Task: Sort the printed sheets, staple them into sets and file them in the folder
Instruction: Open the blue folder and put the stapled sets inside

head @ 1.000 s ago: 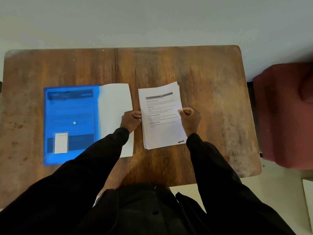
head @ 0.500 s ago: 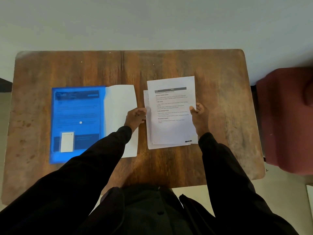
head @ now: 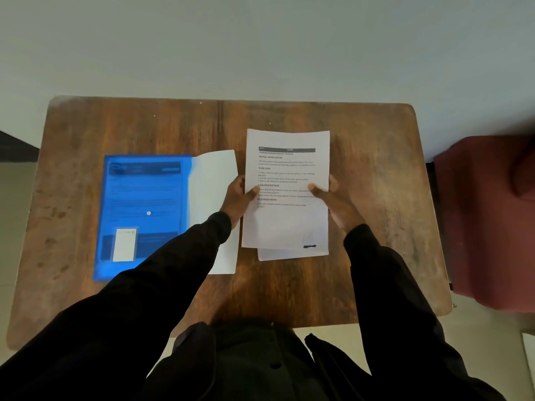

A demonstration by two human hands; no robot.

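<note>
A printed sheet (head: 286, 224) with black text is held up over the table's middle. My left hand (head: 238, 195) pinches its left edge, thumb on top. My right hand (head: 333, 198) pinches its right edge the same way. Under it lies a stack of sheets (head: 278, 255), only its lower edge showing. To the left an open blue folder (head: 142, 209) lies flat, printed paper showing through the plastic and a white card in a small pocket. A white sheet (head: 214, 180) lies at the folder's right side, partly covered by my left sleeve. No stapler is in view.
The wooden table (head: 376, 175) has bare surface at the back and right. A dark red chair (head: 489, 215) stands close beyond the table's right edge. A pale wall or floor fills the view behind the table.
The top sheet was lifted off the stack and squared up. My right hand raised it first; my left hand then left the stack's left edge and took hold of the sheet too.
</note>
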